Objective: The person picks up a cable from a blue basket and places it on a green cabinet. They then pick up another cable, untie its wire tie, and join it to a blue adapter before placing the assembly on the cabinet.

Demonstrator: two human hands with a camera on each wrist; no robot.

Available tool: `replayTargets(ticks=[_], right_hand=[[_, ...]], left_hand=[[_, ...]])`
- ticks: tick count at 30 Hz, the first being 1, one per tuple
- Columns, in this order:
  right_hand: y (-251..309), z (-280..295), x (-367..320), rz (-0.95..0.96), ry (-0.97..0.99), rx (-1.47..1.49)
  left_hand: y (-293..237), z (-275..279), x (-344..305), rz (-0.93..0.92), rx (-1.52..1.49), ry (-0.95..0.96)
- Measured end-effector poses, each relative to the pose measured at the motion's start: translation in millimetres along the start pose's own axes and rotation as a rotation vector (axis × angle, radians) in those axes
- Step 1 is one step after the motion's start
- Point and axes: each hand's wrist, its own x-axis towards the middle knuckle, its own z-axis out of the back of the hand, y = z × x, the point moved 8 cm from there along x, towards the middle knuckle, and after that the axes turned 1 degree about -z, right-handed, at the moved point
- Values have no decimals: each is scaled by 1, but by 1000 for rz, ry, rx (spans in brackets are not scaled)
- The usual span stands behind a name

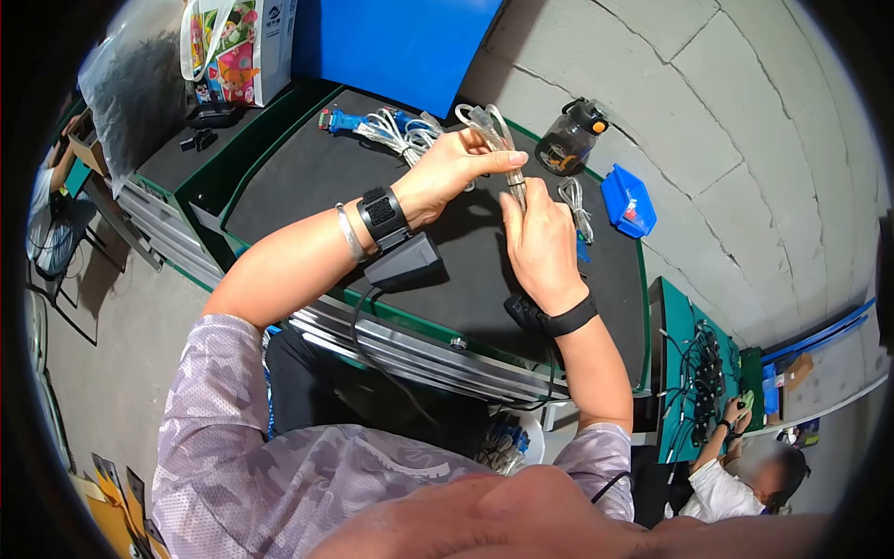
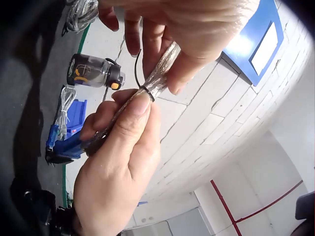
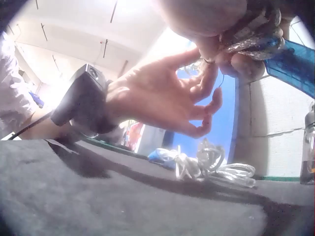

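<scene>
Both hands hold a bundle of clear-sheathed silver cable (image 1: 494, 126) above the dark bench mat. My left hand (image 1: 452, 172) grips the looped upper part between thumb and fingers. Lower down, my right hand (image 1: 545, 242) grips the same bundle, its thumb lying along the cable. Between the hands a thin black tie (image 2: 147, 93) goes round the bundle, its loose tail sticking up beside the left fingers. A blue connector (image 2: 69, 146) shows below the right fist in the left wrist view. The right fingers partly hide the cable.
On the bench mat (image 1: 307, 177) lie more coiled cables (image 1: 400, 135) with blue connectors. A drink bottle (image 1: 566, 140), a small cable coil (image 1: 575, 205) and a blue bin (image 1: 629, 200) stand to the right. Another person (image 1: 726, 484) sits at a teal table (image 1: 675, 345).
</scene>
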Motion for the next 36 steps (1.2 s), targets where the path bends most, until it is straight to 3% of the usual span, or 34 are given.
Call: replayTargets(ticks=[10,12,14,17,18,20,22,25,32,35,36], right_hand=[[4,-3,-2,23,123,-145],[-5,-8,-4,-92,180,-32],[-8,-5,-4,-119,191,134],[-18,-19,-13,-456,433,813],[-20,-20,-13,-454,442,808],[-15,-29,-14,-543,519,1225],[-13,-32,-14,-580,546,1257],[-6,-40,-19,-665,663,1611],[-10,-58,-25,-719,632,1685],[-15,-51,-17,-584,502,1259],[-16,-52,-17,-586,501,1261]], left_hand=[[5,2,-2,16,64,-15],[4,4,-1,2,60,-44],[1,-4,-4,54,26,62],[1,-6,-1,55,21,117],[2,-9,-3,69,37,169],[0,-13,-2,25,-2,166],[2,-19,-5,53,-111,191],[4,-22,-3,48,-148,254],[7,-11,0,3,21,196],[11,-5,0,62,161,174],[11,-2,1,39,249,134]])
